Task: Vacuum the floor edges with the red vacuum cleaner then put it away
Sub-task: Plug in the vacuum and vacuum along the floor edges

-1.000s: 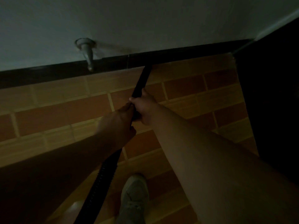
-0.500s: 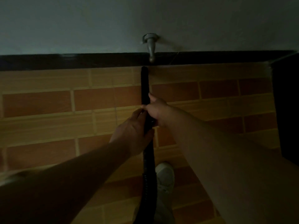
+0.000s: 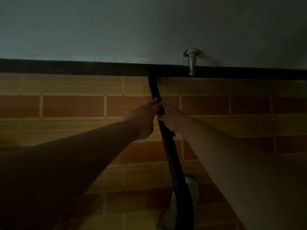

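1. Dim light is falling across a floor of orange and tan brick-pattern tiles [image 3: 71, 107], which is meeting a dark skirting board [image 3: 83, 68] under a pale grey wall [image 3: 116, 27].
2. Both hands are clamping the black vacuum nozzle and ribbed hose [image 3: 167, 143]: the left hand [image 3: 144, 118] is wrapping it from the left with fingertips reaching up the tube, and the right hand [image 3: 172, 122] is gripping just beside and slightly lower. Both forearms are stretching forward, nearly straight.
3. From that grip the nozzle tip is running up to the skirting, seemingly touching it; the red body of the cleaner is not showing.
4. Risk, as I judge it: a grey metal door stopper [image 3: 191, 62] is projecting from the wall just right of the tip, so sweeping rightward could be knocking the nozzle against it.
5. Trailing hose is passing beside a light grey shoe [image 3: 192, 188]; stepping could be snagging it and pulling the tip off the edge.
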A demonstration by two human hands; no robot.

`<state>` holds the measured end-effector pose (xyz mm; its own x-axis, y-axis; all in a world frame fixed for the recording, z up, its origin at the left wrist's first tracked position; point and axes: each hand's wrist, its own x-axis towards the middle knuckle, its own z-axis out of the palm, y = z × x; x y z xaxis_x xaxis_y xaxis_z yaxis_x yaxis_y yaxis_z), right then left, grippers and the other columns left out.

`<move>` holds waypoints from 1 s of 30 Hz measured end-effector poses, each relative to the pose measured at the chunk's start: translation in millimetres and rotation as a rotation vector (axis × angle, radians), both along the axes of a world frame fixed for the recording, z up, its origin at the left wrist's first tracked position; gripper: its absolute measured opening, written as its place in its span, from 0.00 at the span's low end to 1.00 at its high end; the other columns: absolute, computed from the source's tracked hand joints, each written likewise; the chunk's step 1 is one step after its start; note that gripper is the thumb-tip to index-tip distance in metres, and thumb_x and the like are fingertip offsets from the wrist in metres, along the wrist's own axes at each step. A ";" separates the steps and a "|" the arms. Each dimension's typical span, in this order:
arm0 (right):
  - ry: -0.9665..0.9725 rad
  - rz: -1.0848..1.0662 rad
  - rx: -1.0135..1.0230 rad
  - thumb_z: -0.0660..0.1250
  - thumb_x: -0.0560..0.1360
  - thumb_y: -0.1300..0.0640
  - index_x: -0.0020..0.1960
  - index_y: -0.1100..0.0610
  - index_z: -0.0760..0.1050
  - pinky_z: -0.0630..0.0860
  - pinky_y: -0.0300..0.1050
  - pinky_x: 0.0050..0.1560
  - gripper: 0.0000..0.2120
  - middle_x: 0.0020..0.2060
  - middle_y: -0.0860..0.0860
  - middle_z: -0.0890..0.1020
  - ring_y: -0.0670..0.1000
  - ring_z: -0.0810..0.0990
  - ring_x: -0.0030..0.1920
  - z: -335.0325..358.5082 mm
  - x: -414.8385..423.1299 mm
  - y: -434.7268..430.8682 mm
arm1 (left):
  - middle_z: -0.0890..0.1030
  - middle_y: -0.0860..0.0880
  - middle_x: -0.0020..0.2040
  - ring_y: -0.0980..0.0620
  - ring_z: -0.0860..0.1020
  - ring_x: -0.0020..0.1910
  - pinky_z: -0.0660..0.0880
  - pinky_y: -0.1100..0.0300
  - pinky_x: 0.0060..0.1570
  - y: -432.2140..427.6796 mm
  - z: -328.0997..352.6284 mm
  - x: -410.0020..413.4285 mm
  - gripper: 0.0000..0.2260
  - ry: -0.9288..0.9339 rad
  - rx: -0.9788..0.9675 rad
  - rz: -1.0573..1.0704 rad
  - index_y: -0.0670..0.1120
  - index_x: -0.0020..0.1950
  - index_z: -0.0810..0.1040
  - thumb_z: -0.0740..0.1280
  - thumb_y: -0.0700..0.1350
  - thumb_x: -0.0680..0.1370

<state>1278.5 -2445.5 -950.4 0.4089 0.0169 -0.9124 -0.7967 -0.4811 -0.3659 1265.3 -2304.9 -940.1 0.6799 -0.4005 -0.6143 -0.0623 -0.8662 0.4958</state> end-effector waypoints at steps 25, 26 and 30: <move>-0.085 0.432 0.063 0.59 0.85 0.57 0.79 0.38 0.58 0.80 0.54 0.54 0.27 0.63 0.51 0.77 0.57 0.79 0.53 -15.0 30.8 154.5 | 0.40 0.52 0.83 0.49 0.45 0.82 0.58 0.48 0.78 162.1 -30.7 12.7 0.41 0.076 0.124 0.139 0.49 0.83 0.42 0.62 0.32 0.78; -0.089 0.430 0.067 0.59 0.85 0.58 0.79 0.37 0.58 0.79 0.52 0.51 0.27 0.62 0.50 0.77 0.55 0.79 0.52 -17.3 31.6 161.6 | 0.40 0.52 0.83 0.49 0.45 0.82 0.59 0.48 0.78 169.1 -32.0 12.8 0.42 0.074 0.125 0.146 0.49 0.83 0.41 0.62 0.32 0.78; -0.079 0.413 0.070 0.60 0.85 0.58 0.79 0.35 0.56 0.79 0.53 0.51 0.29 0.57 0.50 0.77 0.59 0.79 0.54 -20.7 35.3 188.4 | 0.39 0.51 0.83 0.49 0.44 0.82 0.60 0.48 0.78 195.6 -34.8 13.4 0.42 0.079 0.111 0.170 0.49 0.83 0.41 0.63 0.32 0.78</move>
